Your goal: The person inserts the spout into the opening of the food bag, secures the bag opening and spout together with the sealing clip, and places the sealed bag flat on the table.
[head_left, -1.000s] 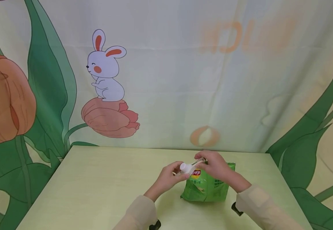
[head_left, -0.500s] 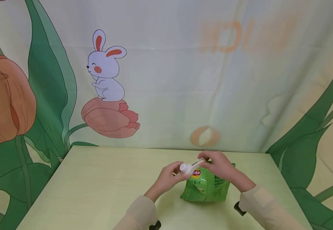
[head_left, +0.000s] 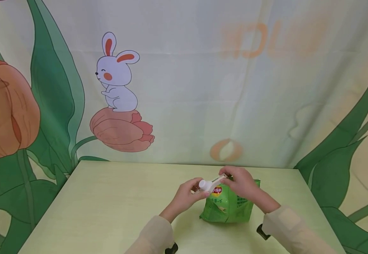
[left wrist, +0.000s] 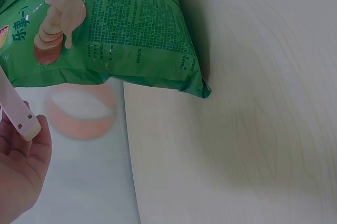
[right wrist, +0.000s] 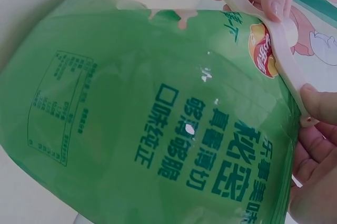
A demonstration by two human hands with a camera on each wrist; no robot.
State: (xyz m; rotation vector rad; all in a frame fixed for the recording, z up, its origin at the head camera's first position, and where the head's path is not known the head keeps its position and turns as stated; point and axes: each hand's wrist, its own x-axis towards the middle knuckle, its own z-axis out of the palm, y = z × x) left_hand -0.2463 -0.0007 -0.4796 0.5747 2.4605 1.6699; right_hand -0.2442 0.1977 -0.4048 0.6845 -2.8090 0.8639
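Note:
A green potato chip bag (head_left: 229,208) stands on the table, its red and yellow logo by the top edge. Across the bag's top runs a white bag clip (head_left: 216,181) with a round white cap (head_left: 204,185) near its left part. My left hand (head_left: 186,193) grips the cap end of the clip; in the left wrist view its fingers (left wrist: 42,148) pinch the rivet-marked tip. At the far right end, my right hand (head_left: 239,181) pinches the clip, with the thumb (right wrist: 318,103) on top in the right wrist view. The bag's top edge is partly hidden by clip and fingers.
The pale wooden table (head_left: 114,201) extends left of the bag and in front of it. A printed curtain (head_left: 184,88) with a rabbit and tulips hangs right behind the table's back edge. Dark wrist devices (head_left: 262,231) sit below both beige sleeves.
My right hand has shifted slightly to the right along the clip's end, and more of the clip shows between the hands. The left hand and the bag have stayed in place.

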